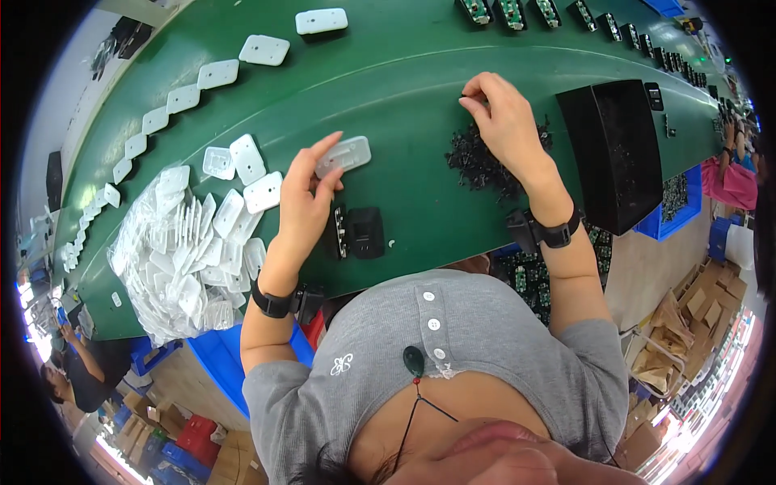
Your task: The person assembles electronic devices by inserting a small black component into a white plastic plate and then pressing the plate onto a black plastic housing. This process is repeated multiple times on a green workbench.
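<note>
Closest to my head camera is the wearer's grey shirt (493, 323), its buttoned front filling the lower part of my feed. Beyond it I have the wide green table (404, 105), bending toward the rim. A curved row of white covers (218, 74) runs along its left side; at the far right, I see a row of black housings with green circuit boards (511, 13).

On the left I make out a clear bag heaped with pale covers (186, 271), several lying loose at its edge. To the right stands a long black box (575, 145).

Between them I watch two hands. On the left hand (307, 194), finger and thumb are closed on one end of a translucent white cover (356, 153), left of the table's middle. The right hand (509, 125) has thumb and forefinger together at the tips; whether something tiny is pinched there, I cannot tell. Below it spreads a heap of small black parts (469, 162).

Smaller still, near the left wrist, I find a black housing (366, 232) and, just beside it, a narrow part (340, 234).
</note>
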The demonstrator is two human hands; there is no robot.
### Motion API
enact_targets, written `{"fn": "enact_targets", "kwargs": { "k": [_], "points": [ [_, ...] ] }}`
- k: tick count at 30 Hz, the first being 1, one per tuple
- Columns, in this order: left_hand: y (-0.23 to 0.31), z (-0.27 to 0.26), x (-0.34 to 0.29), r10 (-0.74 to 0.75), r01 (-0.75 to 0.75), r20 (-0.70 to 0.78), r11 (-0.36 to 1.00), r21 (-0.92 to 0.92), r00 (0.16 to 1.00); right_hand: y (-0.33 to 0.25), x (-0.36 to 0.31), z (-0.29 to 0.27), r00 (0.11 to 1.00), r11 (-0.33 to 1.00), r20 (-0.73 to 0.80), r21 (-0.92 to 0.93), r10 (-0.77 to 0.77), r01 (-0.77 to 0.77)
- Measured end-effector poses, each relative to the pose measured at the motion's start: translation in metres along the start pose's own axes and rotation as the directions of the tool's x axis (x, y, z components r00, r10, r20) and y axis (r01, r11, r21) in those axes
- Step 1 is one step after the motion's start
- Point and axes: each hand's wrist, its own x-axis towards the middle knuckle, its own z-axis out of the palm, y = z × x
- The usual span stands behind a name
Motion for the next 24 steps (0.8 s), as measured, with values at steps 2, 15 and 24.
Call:
{"fn": "enact_targets", "kwargs": {
  "k": [2, 15, 24],
  "points": [
    [0.015, 0.004, 0.006, -0.022, 0.022, 0.022, 1.000, -0.007, 1.000, -0.017, 0.004, -0.006, 0.988, 0.958, 0.086, 0.249, 0.127, -0.144],
    [0.044, 0.035, 0.035, 0.237, -0.226, 0.076, 0.966, -0.126, 0.969, -0.070, -0.017, 0.010, 0.964, 0.505, 0.191, 0.823, 0.185, -0.260],
    [0.035, 0.008, 0.011, 0.328, -0.330, -0.043, 0.942, -0.055, 0.944, -0.107, -0.022, 0.035, 0.999, 0.791, -0.020, 0.612, 0.028, -0.010]
  ]
}}
